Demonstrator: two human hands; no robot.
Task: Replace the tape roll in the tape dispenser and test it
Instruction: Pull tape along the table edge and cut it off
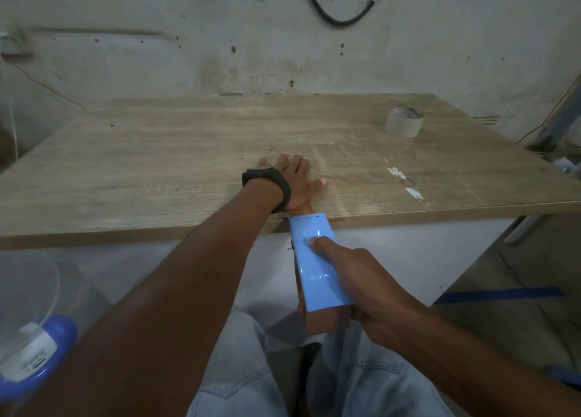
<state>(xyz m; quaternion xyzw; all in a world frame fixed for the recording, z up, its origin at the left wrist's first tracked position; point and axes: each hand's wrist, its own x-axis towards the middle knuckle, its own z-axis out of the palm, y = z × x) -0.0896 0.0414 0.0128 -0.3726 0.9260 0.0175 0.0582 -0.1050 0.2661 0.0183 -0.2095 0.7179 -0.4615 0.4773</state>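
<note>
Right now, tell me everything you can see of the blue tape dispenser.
The tape dispenser shows a light blue, glossy body that looks like painted metal, long and flat-sided, with a shallow dimple. It is held off the table, just in front of its near edge, front end pointing at the edge. The right hand grips it from the right, one fingertip on the dimple. Brown tape seems to run from its front under the left hand. Its roll is hidden.

- Left hand [294, 177]: bare forearm, black watch [270, 184] with broad strap at wrist.
- Right hand [371, 278]: bare, sleeveless forearm.
- Legs: pale blue denim trousers [361, 379].
</note>
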